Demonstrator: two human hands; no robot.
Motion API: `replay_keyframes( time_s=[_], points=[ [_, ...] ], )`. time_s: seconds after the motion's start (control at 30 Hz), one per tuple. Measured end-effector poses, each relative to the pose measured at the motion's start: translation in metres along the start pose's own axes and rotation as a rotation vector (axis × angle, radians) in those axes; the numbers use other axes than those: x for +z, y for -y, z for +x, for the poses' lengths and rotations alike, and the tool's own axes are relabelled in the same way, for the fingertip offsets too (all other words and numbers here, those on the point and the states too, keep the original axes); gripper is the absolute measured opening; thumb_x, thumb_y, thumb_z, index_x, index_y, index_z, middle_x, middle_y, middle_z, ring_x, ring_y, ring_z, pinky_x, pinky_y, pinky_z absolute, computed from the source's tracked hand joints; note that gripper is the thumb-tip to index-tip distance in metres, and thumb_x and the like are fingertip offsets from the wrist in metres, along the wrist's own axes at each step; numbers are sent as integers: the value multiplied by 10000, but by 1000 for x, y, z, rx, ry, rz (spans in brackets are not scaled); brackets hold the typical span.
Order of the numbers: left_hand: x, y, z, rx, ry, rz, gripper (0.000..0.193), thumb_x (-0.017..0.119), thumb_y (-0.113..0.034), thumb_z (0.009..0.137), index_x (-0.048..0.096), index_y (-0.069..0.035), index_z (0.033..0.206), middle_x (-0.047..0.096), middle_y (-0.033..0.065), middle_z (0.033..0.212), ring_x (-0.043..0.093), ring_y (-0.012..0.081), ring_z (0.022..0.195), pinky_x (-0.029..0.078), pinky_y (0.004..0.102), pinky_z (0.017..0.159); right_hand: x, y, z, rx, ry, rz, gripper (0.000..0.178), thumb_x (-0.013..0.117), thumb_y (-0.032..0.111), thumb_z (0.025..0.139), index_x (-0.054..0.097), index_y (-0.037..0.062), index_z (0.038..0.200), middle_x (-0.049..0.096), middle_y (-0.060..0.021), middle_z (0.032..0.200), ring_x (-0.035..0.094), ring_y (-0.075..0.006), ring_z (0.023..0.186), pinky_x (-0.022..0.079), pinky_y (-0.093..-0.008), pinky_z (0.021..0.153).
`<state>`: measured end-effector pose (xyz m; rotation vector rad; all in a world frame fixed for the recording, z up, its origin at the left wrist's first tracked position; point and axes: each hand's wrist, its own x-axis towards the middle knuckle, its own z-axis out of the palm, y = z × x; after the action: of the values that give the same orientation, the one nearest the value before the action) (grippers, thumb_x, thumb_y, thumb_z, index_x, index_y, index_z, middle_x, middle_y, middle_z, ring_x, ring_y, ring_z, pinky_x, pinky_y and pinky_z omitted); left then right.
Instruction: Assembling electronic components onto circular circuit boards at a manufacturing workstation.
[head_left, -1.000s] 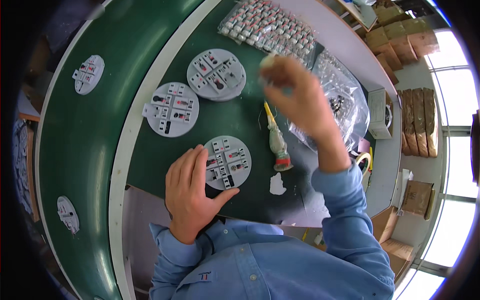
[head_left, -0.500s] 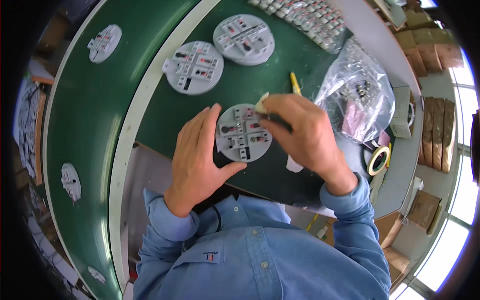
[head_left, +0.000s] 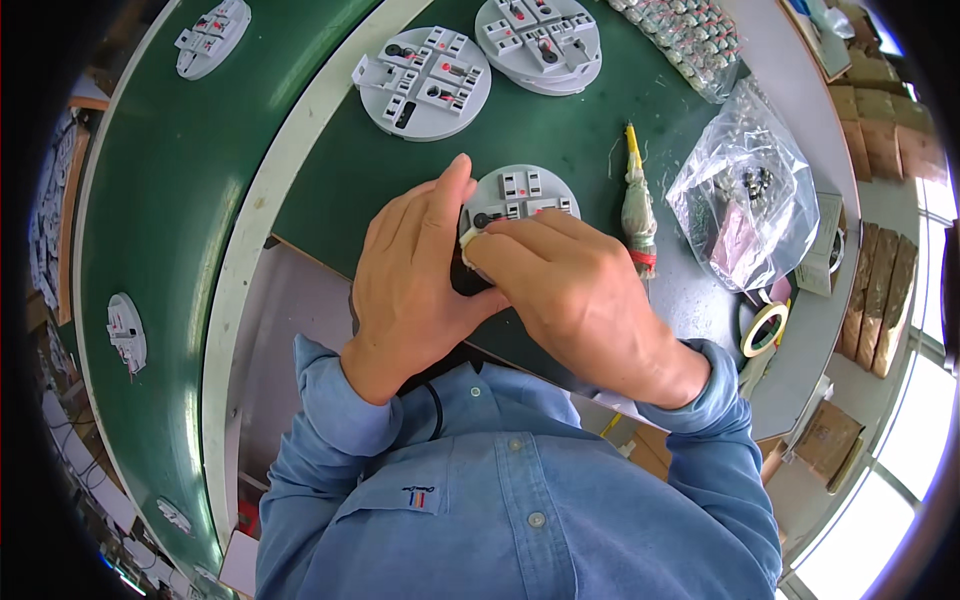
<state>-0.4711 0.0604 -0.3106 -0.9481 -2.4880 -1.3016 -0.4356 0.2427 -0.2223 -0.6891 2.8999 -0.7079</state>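
A round grey plastic plate with raised blocks, black parts and red parts lies on the green bench in front of me. My left hand holds its left rim, the index finger stretched along the edge and the thumb on the near side. My right hand reaches over the plate's near part, fingers pinched on a small cream-coloured piece that looks like cloth. That piece is at the plate's left edge. Both hands cover the near half of the plate. Whether the fingers touch a single block is hidden.
Similar plates lie beyond, some stacked. A green conveyor belt on the left carries more. To the right lie a yellow-tipped, plastic-wrapped tool, a clear bag of small parts, a tape roll and packed parts.
My right hand has moved from the plate's far right edge to its near left, taking the cream piece along. The wrapped tool is now uncovered. The view has shifted, too.
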Motion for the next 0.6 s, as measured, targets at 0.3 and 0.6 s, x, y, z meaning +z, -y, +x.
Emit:
replay_keyframes(
  time_s=[0.3,0.6],
  points=[
    [5,2,-1,49,-75,58,1060,991,-260,683,513,-21,1599,699,150,1294,678,351,1193,525,472,1025,6,-7,-4,-35,-125,-2,323,762,22,765,731,32,1086,774,-109,1094,740,-312,889,615,-386,762],
    [3,1,0,4,-55,47,984,975,-186,685,557,-10,1559,714,158,1310,683,359,1216,525,468,1042,18,-22,-6,-67,-218,67,297,781,10,745,729,41,1036,761,-94,1022,737,-307,872,613,-389,727]
  ],
)
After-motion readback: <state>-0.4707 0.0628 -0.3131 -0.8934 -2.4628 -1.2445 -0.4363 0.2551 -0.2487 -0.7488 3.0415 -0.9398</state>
